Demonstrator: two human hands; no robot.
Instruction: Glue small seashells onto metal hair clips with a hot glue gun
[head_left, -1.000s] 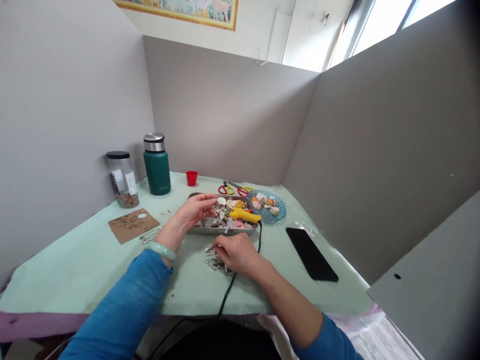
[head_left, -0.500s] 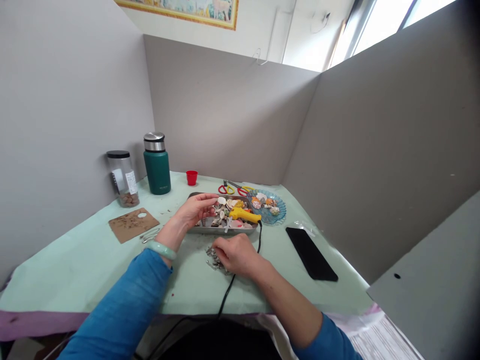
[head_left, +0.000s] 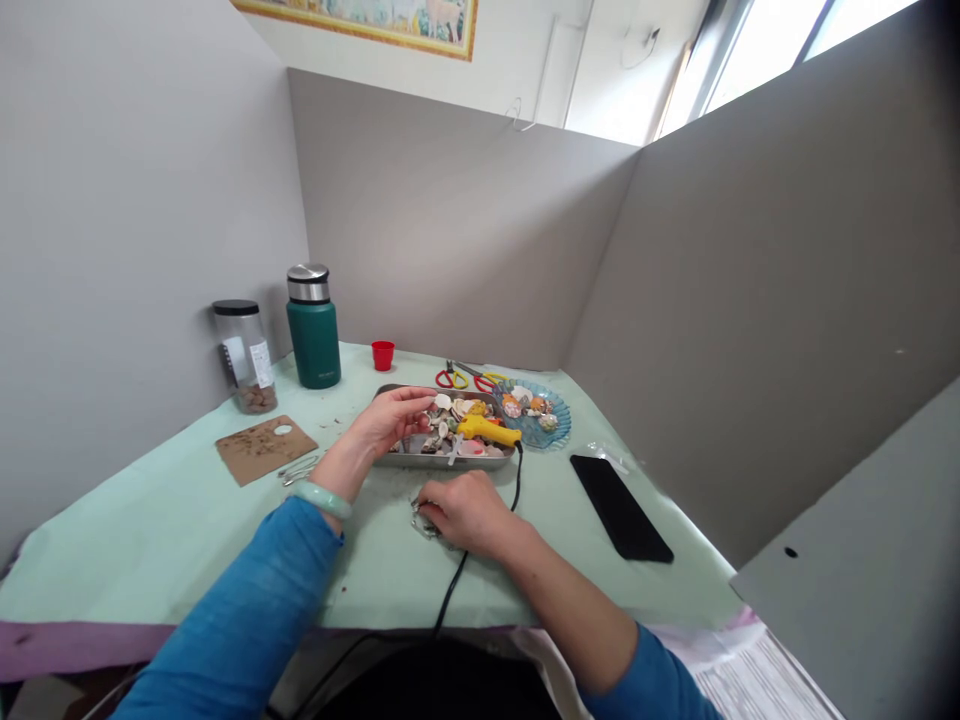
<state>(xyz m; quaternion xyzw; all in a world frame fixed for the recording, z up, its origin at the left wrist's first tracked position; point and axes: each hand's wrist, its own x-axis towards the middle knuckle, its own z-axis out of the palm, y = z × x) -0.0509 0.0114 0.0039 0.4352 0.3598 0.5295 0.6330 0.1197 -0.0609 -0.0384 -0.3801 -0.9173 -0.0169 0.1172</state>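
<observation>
My left hand [head_left: 391, 420] is raised over the left part of a metal tray [head_left: 405, 461], its thumb and fingers closed on a white shell [head_left: 443, 401]. Shells fill much of the tray, and a yellow glue gun [head_left: 487, 431] lies on them. In front of the tray, my right hand [head_left: 463, 508] is at a small pile of silvery metal pieces [head_left: 424, 524] on the table. Its fingers are pinched together at the pile's upper left; whatever they hold is too small to name.
A green bottle [head_left: 313, 335], a clear jar [head_left: 246, 360] and a brown board [head_left: 264, 450] stand or lie left. Behind are a red cup [head_left: 383, 356] and scissors [head_left: 452, 377]. A blue plate [head_left: 553, 437] and black phone-like slab [head_left: 622, 508] lie right; a black cord [head_left: 452, 590] runs beneath my right arm.
My right hand has shifted slightly left over the metal pieces and covers more of them. My left hand is almost unmoved with the white shell.
</observation>
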